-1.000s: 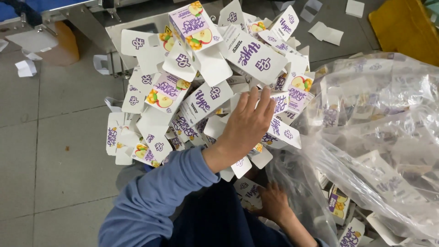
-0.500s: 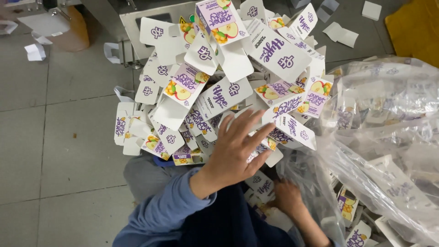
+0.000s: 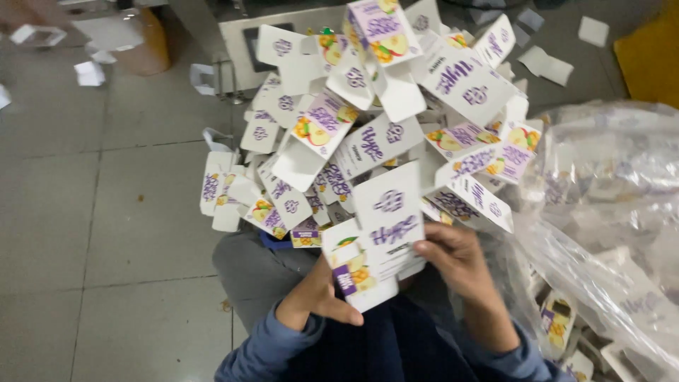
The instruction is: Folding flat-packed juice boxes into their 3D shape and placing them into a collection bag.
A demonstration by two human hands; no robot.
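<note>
Cardboard carton (image 3: 378,244) hides both palms

— What's that flat carton (image 3: 378,244)?
— A white, unfolded blank with purple lettering and fruit pictures, tilted upright, pinched at its lower edges.
— And behind it?
— A heap of similar carton blanks (image 3: 382,134), jumbled, overlapping.

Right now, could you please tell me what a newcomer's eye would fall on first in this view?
First, the big heap of flat white-and-purple cartons filling the upper middle, over a grey tiled floor. Just below it, the left hand and right hand hold one flat carton between them. At the right, a clear plastic bag holds more cartons.
</note>
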